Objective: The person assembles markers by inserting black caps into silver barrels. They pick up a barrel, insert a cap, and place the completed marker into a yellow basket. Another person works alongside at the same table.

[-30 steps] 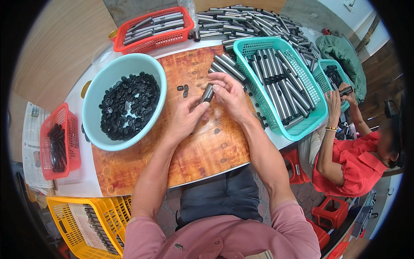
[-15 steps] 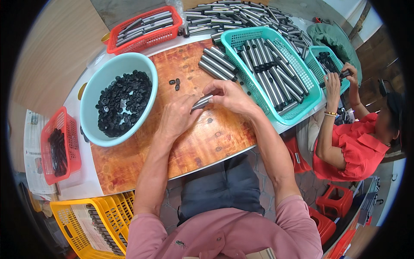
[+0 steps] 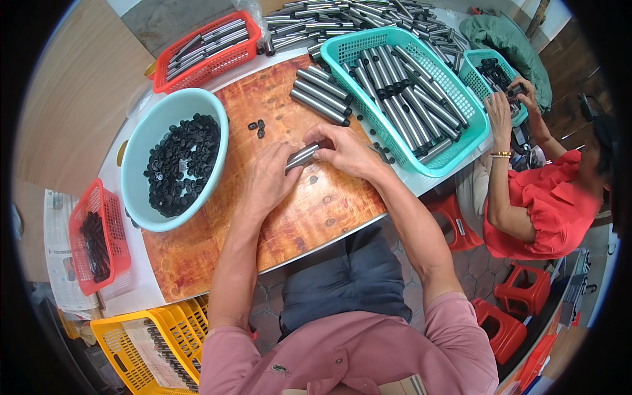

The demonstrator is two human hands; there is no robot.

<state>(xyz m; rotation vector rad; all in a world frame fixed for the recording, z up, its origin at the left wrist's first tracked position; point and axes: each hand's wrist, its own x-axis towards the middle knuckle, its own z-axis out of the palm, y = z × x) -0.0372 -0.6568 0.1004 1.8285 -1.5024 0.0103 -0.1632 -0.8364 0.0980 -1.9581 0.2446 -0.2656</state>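
Tube (image 3: 302, 157) silver, seemingly black-ended; basin (image 3: 181, 102) aqua; board (image 3: 289, 230) mottled orange-brown.

Both hands (image 3: 304, 166) grip a metal tube (image 3: 302, 156) above the wooden board (image 3: 296, 230), beside small black caps (image 3: 261, 125).

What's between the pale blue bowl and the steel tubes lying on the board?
Three small black pieces, clustered on the wooden board; the head view shows it.

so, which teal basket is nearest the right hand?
The larger teal basket of metal tubes, beside the right hand; the smaller one sits farther right, by the co-worker's hands.
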